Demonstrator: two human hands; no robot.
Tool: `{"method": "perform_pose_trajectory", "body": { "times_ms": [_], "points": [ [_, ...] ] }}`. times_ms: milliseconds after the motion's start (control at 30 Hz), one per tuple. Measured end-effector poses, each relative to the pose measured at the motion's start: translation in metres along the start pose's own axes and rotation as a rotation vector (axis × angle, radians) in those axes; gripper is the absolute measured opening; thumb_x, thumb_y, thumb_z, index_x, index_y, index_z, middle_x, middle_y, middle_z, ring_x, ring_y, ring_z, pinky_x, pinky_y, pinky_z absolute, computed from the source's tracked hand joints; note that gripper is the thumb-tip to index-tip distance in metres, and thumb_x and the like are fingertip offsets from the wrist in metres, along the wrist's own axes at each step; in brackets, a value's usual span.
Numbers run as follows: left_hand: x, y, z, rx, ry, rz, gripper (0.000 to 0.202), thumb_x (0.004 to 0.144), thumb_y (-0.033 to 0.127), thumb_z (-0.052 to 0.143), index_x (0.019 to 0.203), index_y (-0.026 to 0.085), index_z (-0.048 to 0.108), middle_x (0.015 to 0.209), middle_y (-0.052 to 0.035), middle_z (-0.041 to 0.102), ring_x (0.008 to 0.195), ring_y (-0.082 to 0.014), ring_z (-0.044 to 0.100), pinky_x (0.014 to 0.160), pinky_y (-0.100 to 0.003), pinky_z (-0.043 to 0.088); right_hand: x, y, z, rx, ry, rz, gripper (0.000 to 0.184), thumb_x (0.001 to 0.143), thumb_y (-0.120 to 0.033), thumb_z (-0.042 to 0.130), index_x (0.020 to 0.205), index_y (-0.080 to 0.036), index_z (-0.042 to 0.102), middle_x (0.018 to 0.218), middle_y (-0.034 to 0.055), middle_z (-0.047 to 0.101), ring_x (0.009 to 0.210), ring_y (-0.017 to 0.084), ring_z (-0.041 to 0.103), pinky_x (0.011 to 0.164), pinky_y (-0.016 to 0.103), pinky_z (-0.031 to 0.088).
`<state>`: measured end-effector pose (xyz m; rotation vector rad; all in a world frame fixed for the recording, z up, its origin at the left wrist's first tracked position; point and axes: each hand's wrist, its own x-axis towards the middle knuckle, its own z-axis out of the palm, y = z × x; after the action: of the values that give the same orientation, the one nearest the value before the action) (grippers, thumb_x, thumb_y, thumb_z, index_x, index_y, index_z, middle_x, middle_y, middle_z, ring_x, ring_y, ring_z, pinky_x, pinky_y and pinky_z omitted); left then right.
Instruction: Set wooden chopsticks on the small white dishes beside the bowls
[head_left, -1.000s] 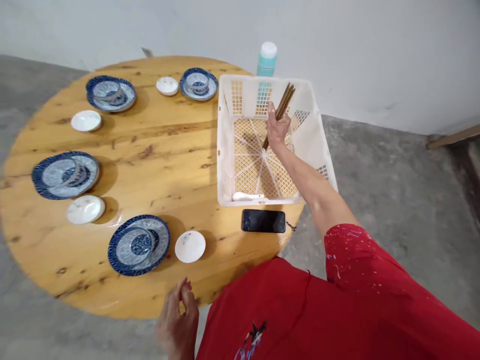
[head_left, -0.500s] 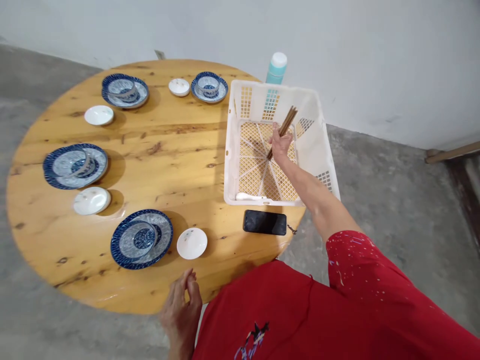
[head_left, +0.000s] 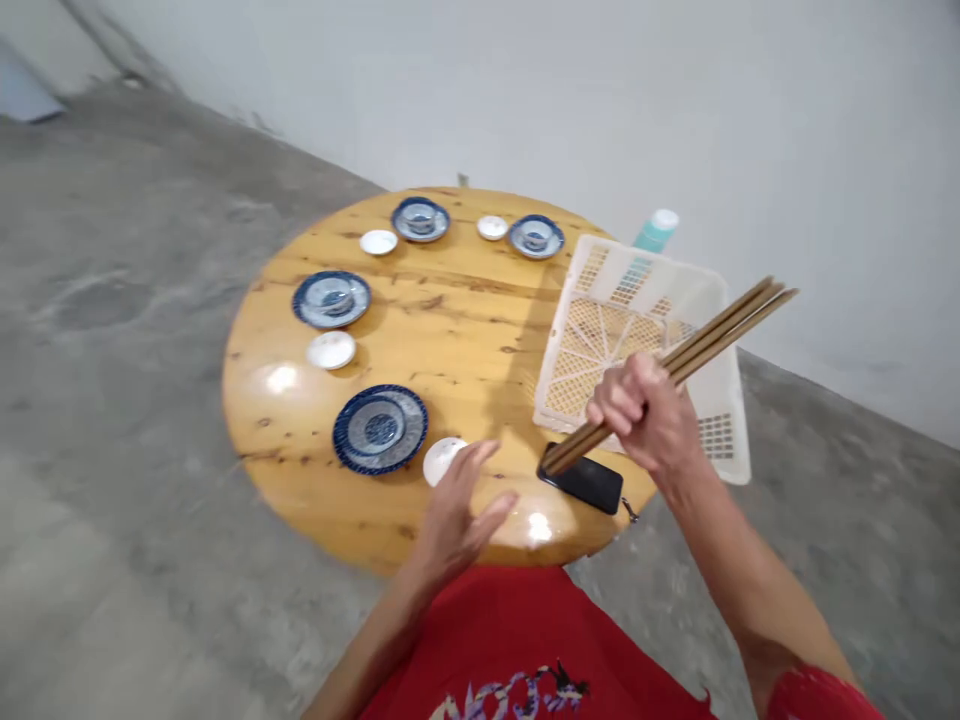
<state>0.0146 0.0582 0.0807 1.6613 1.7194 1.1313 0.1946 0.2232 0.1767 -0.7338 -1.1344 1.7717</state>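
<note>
Glossy round yellow wooden table (head_left: 457,325) below hands | bundle of long brown wooden chopsticks (head_left: 727,328) gripped in right hand (head_left: 656,410) — slanted, lower ends toward left hand's side | left hand (head_left: 457,510): empty — fingers spread

Grips a bundle of wooden chopsticks (head_left: 731,322) in the right hand (head_left: 651,412), curled tightly above the near edge of the white basket (head_left: 686,268), with the lower ends over a dark phone (head_left: 600,487) just in front of the basket. Spreads the left hand (head_left: 456,515) left of the basket and nearer than it, partly hiding a small white dish (head_left: 441,459). Has a wooden table (head_left: 457,340) beneath the basket and, just behind the basket, a turquoise bottle (head_left: 654,233) capped in white. Left of the basket, shows four blue-rimmed plates (head_left: 343,432) bearing bowls (head_left: 377,428), with three more white dishes (head_left: 331,350) among them
</note>
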Motion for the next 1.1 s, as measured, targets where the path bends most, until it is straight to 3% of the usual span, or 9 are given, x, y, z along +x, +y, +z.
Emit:
{"method": "perform_pose_trajectory", "body": {
  "times_ms": [100, 200, 267, 367, 533, 667, 900, 1100],
  "points": [
    [0.008, 0.014, -0.003, -0.243, -0.231, -0.101, 0.039, 0.086, 0.044, 0.062, 0.116, 0.019, 0.063, 0.105, -0.0088, 0.069, 0.1, -0.0228, 0.062, 0.087, -0.033, 0.052, -0.034, 0.046, 0.042, 0.011, -0.112, 0.179, 0.052, 0.079, -0.051, 0.077, 0.057, -0.022, 0.04, 0.045, -0.0092, 0.034, 0.038, 0.006, 0.033, 0.048, 0.025, 0.047],
    [-0.004, 0.011, 0.001, -0.544, -0.366, -0.269, 0.04, 0.085, 0.054, 0.061, 0.1, 0.017, 0.064, 0.081, -0.0036, 0.066, 0.076, -0.0167, 0.059, 0.068, -0.026, 0.049, -0.049, 0.089, 0.07, -0.036, -0.07, 0.295, 0.05, 0.078, -0.056, 0.075, 0.061, -0.023, 0.042, 0.046, -0.0083, 0.036, 0.039, 0.007, 0.035, 0.044, 0.025, 0.043],
    [-0.019, 0.003, 0.004, -0.727, -0.383, -0.397, 0.042, 0.085, 0.057, 0.06, 0.09, 0.016, 0.061, 0.071, -0.0013, 0.061, 0.061, -0.0121, 0.054, 0.057, -0.023, 0.044, -0.051, 0.112, 0.08, -0.121, -0.006, 0.316, 0.051, 0.077, -0.062, 0.073, 0.063, -0.023, 0.044, 0.046, -0.007, 0.038, 0.041, 0.009, 0.037, 0.042, 0.025, 0.042],
    [-0.044, -0.011, 0.005, -0.878, -0.301, -0.566, 0.043, 0.085, 0.059, 0.059, 0.081, 0.017, 0.053, 0.064, 0.0023, 0.055, 0.046, -0.0062, 0.043, 0.046, -0.02, 0.035, -0.053, 0.135, 0.091, -0.24, 0.064, 0.296, 0.051, 0.073, -0.067, 0.074, 0.065, -0.023, 0.047, 0.047, -0.0037, 0.043, 0.045, 0.013, 0.045, 0.043, 0.027, 0.042],
    [-0.069, -0.026, -0.007, -0.961, -0.213, -0.687, 0.042, 0.084, 0.059, 0.061, 0.084, 0.018, 0.05, 0.063, 0.0059, 0.053, 0.038, -0.0021, 0.034, 0.039, -0.017, 0.025, -0.064, 0.153, 0.101, -0.299, 0.096, 0.257, 0.047, 0.07, -0.063, 0.077, 0.069, -0.022, 0.055, 0.057, -0.0014, 0.053, 0.059, 0.016, 0.053, 0.052, 0.027, 0.045],
    [-0.08, -0.033, -0.023, -1.044, -0.213, -0.709, 0.041, 0.084, 0.057, 0.063, 0.089, 0.017, 0.054, 0.063, 0.0069, 0.051, 0.038, -0.0007, 0.031, 0.038, -0.016, 0.024, -0.077, 0.161, 0.1, -0.393, 0.121, 0.118, 0.037, 0.076, -0.055, 0.074, 0.072, -0.02, 0.06, 0.068, -0.0021, 0.055, 0.066, 0.013, 0.051, 0.061, 0.024, 0.044],
    [-0.094, -0.045, -0.041, -1.045, -0.272, -0.704, 0.042, 0.084, 0.056, 0.063, 0.092, 0.016, 0.055, 0.063, 0.0064, 0.052, 0.038, -0.0004, 0.031, 0.037, -0.015, 0.023, -0.092, 0.173, 0.113, -0.339, 0.213, 0.112, 0.032, 0.074, -0.049, 0.076, 0.069, -0.019, 0.066, 0.056, -0.0037, 0.052, 0.051, 0.011, 0.043, 0.05, 0.025, 0.034],
    [-0.1, -0.057, -0.05, -0.916, -0.247, -0.626, 0.045, 0.085, 0.059, 0.061, 0.096, 0.016, 0.055, 0.068, 0.0035, 0.058, 0.039, -0.0021, 0.037, 0.038, -0.016, 0.027, -0.099, 0.178, 0.127, -0.262, 0.304, 0.114, 0.033, 0.07, -0.047, 0.077, 0.063, -0.018, 0.063, 0.053, -0.0031, 0.053, 0.049, 0.011, 0.045, 0.047, 0.024, 0.034]
  ]
}}
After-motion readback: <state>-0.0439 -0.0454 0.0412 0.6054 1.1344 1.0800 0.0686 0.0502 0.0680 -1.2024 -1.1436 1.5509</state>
